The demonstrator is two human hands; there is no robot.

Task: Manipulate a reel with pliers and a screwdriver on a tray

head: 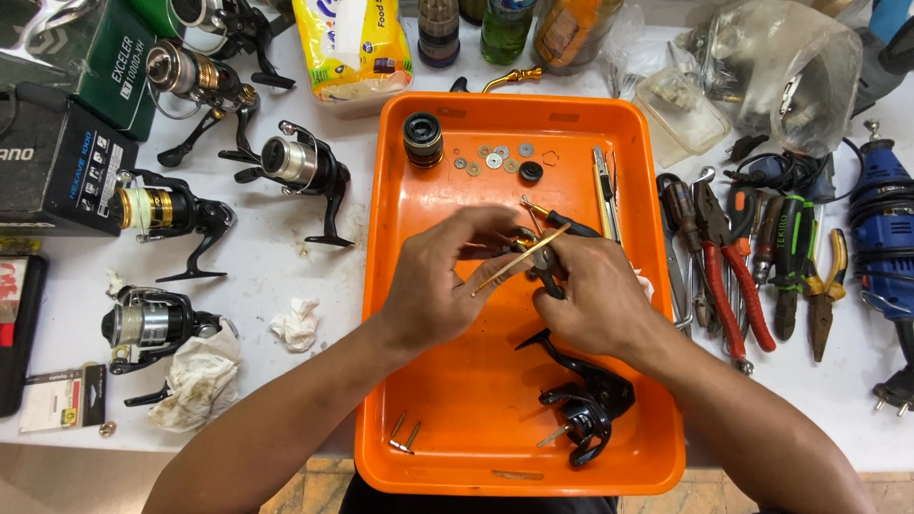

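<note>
Both my hands meet over the middle of an orange tray (457,419). My left hand (438,281) pinches a thin gold-coloured rod (519,259) that slants up to the right. My right hand (590,295) grips a small dark reel part (545,278) against that rod. A black reel body (583,405) lies in the tray just below my right wrist. At the tray's far end stand a black and gold spool (423,139), several small washers (493,160) and a black cap (531,171). Two small pins (406,436) lie near the tray's front left corner.
Several spinning reels (297,169) lie on the white table left of the tray, with crumpled tissues (297,324) and dark boxes (57,162). Pliers and screwdrivers (743,276) lie to the right, beside a blue rotary tool (881,228). Bottles (505,29) and plastic bags (790,67) line the back.
</note>
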